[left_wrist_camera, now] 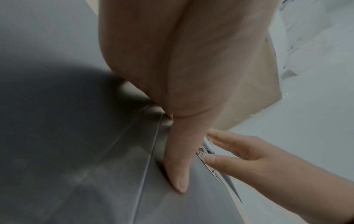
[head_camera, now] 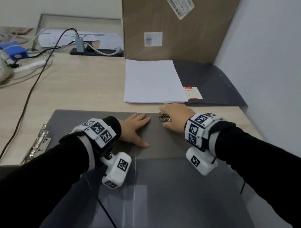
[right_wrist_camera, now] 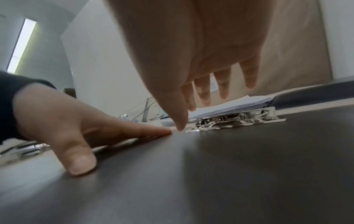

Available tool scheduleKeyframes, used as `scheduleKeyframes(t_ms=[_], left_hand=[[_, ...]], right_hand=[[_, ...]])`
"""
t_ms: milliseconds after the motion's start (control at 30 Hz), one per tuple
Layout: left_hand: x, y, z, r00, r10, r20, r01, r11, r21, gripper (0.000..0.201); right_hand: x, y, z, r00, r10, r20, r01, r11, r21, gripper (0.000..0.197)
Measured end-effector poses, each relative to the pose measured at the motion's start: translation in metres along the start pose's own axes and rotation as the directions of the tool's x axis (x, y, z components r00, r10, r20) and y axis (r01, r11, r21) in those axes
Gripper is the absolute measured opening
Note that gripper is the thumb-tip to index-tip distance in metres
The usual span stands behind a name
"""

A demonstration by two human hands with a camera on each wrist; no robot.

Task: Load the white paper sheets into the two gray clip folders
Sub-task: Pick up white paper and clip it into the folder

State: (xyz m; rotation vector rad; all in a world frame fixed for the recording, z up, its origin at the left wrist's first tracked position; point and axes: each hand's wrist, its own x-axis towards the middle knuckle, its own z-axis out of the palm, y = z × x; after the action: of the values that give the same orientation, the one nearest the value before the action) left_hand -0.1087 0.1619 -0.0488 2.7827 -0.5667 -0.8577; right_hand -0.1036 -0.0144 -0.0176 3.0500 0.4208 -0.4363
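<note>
Pale wood makes up the desk (head_camera: 82, 92), set against white walls, and everything below is placed relative to the open gray folder (head_camera: 161, 142) lying at its near edge. Left fingers (right_wrist_camera: 145, 130) lie straight and spread, pressed flat on the folder's inner face beside its centre crease; the left hand (head_camera: 133, 129) pins it down and grips nothing. Right fingers (right_wrist_camera: 205, 94) hang straight and slightly apart above the metal clip (right_wrist_camera: 235, 119) at the folder's far edge, thumb tip almost touching the board; the right hand (head_camera: 178, 118) holds nothing that I can see. Just beyond the folder lies the stack of white sheets (head_camera: 154, 81), resting partly on a second gray folder (head_camera: 214, 84) farther back. A cardboard box (head_camera: 175, 20) stands behind both.

My reading: the folder is being steadied before its clip is opened. Next, the right fingers need to lift the clip's lever so sheets can slide under.
</note>
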Motion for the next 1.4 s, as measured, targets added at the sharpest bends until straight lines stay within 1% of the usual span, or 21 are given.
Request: scheduleKeyframes(t_ms=[67, 100, 167, 267, 433, 500, 633, 1000, 1067, 1133, 1200, 1267, 1333, 1400], left_hand=[[0.001, -0.001, 0.001, 1.000, -0.004, 0.000, 0.004, 0.999, 0.032, 0.101], [0.001, -0.001, 0.002, 1.000, -0.003, 0.001, 0.003, 0.999, 0.037, 0.101], [0.002, -0.003, 0.003, 1.000, 0.006, 0.000, -0.006, 1.000, 0.029, 0.100], [0.005, -0.004, 0.005, 1.000, 0.003, -0.005, -0.002, 1.000, 0.007, 0.099], [0.007, -0.002, 0.007, 1.000, -0.019, -0.016, 0.019, 0.999, -0.028, 0.098], [0.007, -0.002, 0.007, 1.000, -0.022, -0.014, 0.022, 0.999, -0.033, 0.098], [0.007, -0.002, 0.007, 1.000, -0.027, -0.016, 0.026, 0.999, -0.037, 0.097], [0.005, -0.002, 0.006, 1.000, -0.026, -0.005, 0.025, 0.999, -0.030, 0.096], [0.006, -0.003, 0.007, 1.000, -0.024, -0.009, 0.024, 0.999, -0.032, 0.096], [0.007, -0.002, 0.007, 1.000, -0.027, -0.016, 0.027, 0.999, -0.039, 0.096], [0.008, -0.003, 0.006, 0.999, -0.035, -0.021, 0.034, 0.998, -0.052, 0.096], [0.009, -0.004, 0.007, 0.999, -0.034, -0.028, 0.032, 0.998, -0.052, 0.096], [0.008, -0.005, 0.007, 0.999, -0.022, -0.026, 0.021, 0.999, -0.032, 0.096], [0.008, -0.006, 0.007, 1.000, -0.017, -0.024, 0.016, 1.000, -0.021, 0.096]], right_hand=[[0.006, -0.004, 0.004, 1.000, -0.005, 0.025, 0.006, 0.999, -0.054, 0.047], [0.008, -0.006, 0.007, 0.999, -0.008, 0.032, 0.010, 0.998, -0.063, 0.048], [0.011, -0.008, 0.013, 0.999, -0.003, 0.037, 0.005, 0.998, -0.058, 0.053], [0.016, -0.010, 0.020, 1.000, -0.010, 0.024, 0.011, 0.998, -0.063, 0.051], [0.020, -0.010, 0.025, 0.991, -0.004, 0.137, 0.016, 0.996, -0.087, 0.059], [0.018, -0.008, 0.027, 0.988, -0.005, 0.153, 0.019, 0.996, -0.085, 0.062], [0.014, -0.009, 0.032, 0.990, -0.006, 0.138, 0.022, 0.994, -0.112, 0.070], [-0.005, -0.001, 0.027, 0.995, -0.087, 0.052, 0.093, 0.989, -0.111, 0.078], [-0.009, 0.003, 0.021, 0.997, -0.076, -0.018, 0.074, 0.993, -0.088, 0.078], [-0.013, 0.011, 0.011, 0.995, -0.032, -0.093, 0.030, 0.999, -0.019, 0.073], [-0.019, 0.023, 0.003, 0.991, 0.021, -0.129, -0.015, 0.999, 0.041, 0.071], [-0.023, 0.040, 0.003, 0.986, 0.094, -0.138, -0.085, 0.994, 0.068, 0.072], [-0.027, 0.057, 0.008, 0.981, 0.178, -0.076, -0.169, 0.979, 0.113, 0.073], [-0.030, 0.068, 0.017, 0.976, 0.211, 0.055, -0.217, 0.964, 0.156, 0.075]])
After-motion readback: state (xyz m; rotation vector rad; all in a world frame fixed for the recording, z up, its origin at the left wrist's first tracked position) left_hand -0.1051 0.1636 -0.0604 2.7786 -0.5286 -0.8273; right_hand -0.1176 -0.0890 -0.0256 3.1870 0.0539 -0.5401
